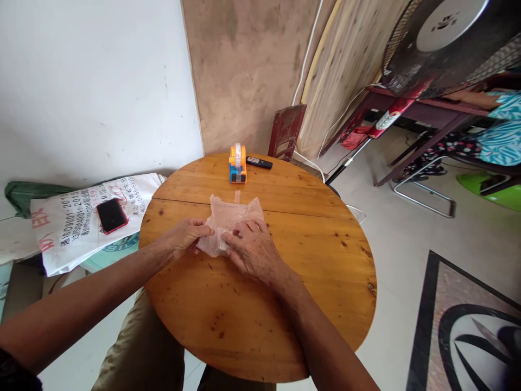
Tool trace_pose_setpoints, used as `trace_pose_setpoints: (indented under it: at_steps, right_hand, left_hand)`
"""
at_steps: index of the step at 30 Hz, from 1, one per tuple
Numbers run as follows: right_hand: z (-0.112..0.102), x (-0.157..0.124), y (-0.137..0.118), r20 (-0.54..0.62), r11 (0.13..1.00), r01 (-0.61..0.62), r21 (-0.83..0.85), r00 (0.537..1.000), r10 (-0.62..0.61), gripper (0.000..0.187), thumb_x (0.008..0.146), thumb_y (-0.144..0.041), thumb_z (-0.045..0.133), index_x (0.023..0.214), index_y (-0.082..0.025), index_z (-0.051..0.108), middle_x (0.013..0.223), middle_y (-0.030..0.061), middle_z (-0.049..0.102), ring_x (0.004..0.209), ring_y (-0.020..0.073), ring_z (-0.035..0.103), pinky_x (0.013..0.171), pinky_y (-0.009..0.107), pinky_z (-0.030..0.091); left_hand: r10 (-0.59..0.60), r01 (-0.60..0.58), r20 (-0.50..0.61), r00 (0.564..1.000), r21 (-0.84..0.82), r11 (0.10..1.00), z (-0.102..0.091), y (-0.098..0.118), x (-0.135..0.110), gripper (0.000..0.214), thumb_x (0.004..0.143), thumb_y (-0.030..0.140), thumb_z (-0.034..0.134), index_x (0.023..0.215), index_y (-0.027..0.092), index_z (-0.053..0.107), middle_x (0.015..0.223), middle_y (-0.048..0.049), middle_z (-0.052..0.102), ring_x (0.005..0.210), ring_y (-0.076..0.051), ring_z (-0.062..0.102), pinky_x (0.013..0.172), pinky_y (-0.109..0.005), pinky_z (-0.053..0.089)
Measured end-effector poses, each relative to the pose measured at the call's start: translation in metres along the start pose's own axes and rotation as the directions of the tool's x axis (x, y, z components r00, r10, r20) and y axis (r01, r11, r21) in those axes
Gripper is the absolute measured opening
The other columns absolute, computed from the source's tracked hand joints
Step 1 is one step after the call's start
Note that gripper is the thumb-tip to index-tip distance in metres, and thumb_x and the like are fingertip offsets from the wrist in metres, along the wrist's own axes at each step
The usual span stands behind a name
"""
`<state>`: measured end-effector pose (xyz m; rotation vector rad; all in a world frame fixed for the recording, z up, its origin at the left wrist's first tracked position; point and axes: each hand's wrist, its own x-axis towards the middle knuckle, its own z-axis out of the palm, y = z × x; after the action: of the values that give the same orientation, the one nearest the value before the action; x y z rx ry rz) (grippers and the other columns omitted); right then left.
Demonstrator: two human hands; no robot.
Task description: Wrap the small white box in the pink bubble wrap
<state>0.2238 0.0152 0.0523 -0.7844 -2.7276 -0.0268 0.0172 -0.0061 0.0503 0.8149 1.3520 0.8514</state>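
Observation:
A pale pinkish, translucent sheet of what looks like bubble wrap (234,213) lies folded on the round wooden table (260,331). My left hand (191,237) pinches its left edge between thumb and fingers. Bent over the near right part of the wrap is my right hand (256,250), closed, its thumb and fingertips gripping the surface. Whether anything lies inside the folds is hidden. Just beyond the wrap, a short strip of clear tape (237,196) rests on the wood. Farther back stands an orange and blue tape dispenser (237,163) holding a roll of tape.
A black remote-like device (259,162) lies beside the dispenser. At left, a phone (112,215) sits on a printed white sack (140,190). To the right are a standing fan (443,32), a dark red desk (431,108) and a seated person's patterned sleeve (502,127).

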Motion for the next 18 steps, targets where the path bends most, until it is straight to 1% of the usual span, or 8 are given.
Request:
trace_pose_setpoints:
  at_steps: [4, 7, 9, 12, 15, 18]
  right_hand:
    - [0.001, 0.0, 0.001, -0.003, 1.0, -0.003, 0.002, 1.0, 0.003, 0.023, 0.087, -0.032, 0.056, 0.107, -0.023, 0.065, 0.1, 0.008, 0.058, 0.096, 0.0242, 0.044, 0.094, 0.042, 0.027]
    - [0.002, 0.0, 0.002, 0.001, 1.0, -0.005, 0.009, 1.0, 0.005, 0.028, 0.087, -0.03, 0.057, 0.112, -0.023, 0.064, 0.1, 0.0081, 0.058, 0.095, 0.0242, 0.044, 0.093, 0.042, 0.028]
    - [0.001, -0.001, 0.002, -0.003, 1.0, -0.002, 0.014, 1.0, 0.002, 0.031, 0.087, -0.03, 0.057, 0.116, -0.023, 0.063, 0.1, 0.008, 0.058, 0.095, 0.0242, 0.045, 0.093, 0.042, 0.029]
    - [0.001, -0.002, 0.003, -0.01, 1.0, 0.002, 0.024, 1.0, -0.001, 0.031, 0.087, -0.03, 0.057, 0.117, -0.023, 0.062, 0.101, 0.0083, 0.059, 0.095, 0.0243, 0.046, 0.092, 0.042, 0.029]
    - [0.001, -0.003, 0.003, -0.018, 0.998, -0.009, 0.06, 1.0, 0.011, 0.027, 0.087, -0.03, 0.058, 0.113, -0.022, 0.062, 0.102, 0.0086, 0.061, 0.096, 0.0247, 0.048, 0.094, 0.042, 0.03]
    - [0.001, -0.003, 0.003, -0.027, 0.99, -0.045, 0.136, 0.998, 0.049, 0.026, 0.085, -0.03, 0.062, 0.107, -0.019, 0.059, 0.102, 0.0091, 0.063, 0.098, 0.025, 0.05, 0.096, 0.042, 0.03]
  left_hand:
    - [-0.007, 0.009, 0.058, 0.998, -0.036, 0.999, 0.009, 0.004, 0.004, 0.017, 0.057, 0.028, 0.066, 0.066, 0.015, 0.059, 0.051, 0.0013, 0.058, 0.041, -0.011, 0.05, 0.034, -0.02, 0.034]
    - [0.004, -0.001, 0.081, 0.997, -0.041, 0.999, 0.014, 0.007, 0.006, 0.015, 0.058, 0.027, 0.064, 0.06, 0.017, 0.054, 0.047, 0.0014, 0.057, 0.04, -0.011, 0.051, 0.038, -0.022, 0.04]
    - [-0.005, 0.007, 0.105, 0.994, -0.018, 1.0, 0.015, 0.01, 0.005, 0.016, 0.059, 0.028, 0.064, 0.059, 0.017, 0.053, 0.046, 0.0007, 0.058, 0.04, -0.012, 0.052, 0.04, -0.023, 0.043]
    - [-0.008, 0.004, 0.137, 0.99, 0.034, 0.999, 0.017, 0.015, 0.003, 0.015, 0.06, 0.028, 0.063, 0.059, 0.016, 0.054, 0.045, -0.0004, 0.059, 0.04, -0.013, 0.054, 0.043, -0.025, 0.047]
    - [-0.002, -0.008, 0.127, 0.992, 0.079, 0.997, 0.02, 0.018, 0.001, 0.014, 0.061, 0.027, 0.062, 0.06, 0.016, 0.053, 0.045, -0.0004, 0.06, 0.039, -0.012, 0.054, 0.042, -0.024, 0.047]
    - [0.015, -0.027, 0.081, 0.997, 0.156, 0.987, 0.025, 0.02, 0.001, 0.011, 0.064, 0.023, 0.061, 0.061, 0.016, 0.053, 0.047, 0.0005, 0.06, 0.038, -0.011, 0.053, 0.039, -0.022, 0.045]
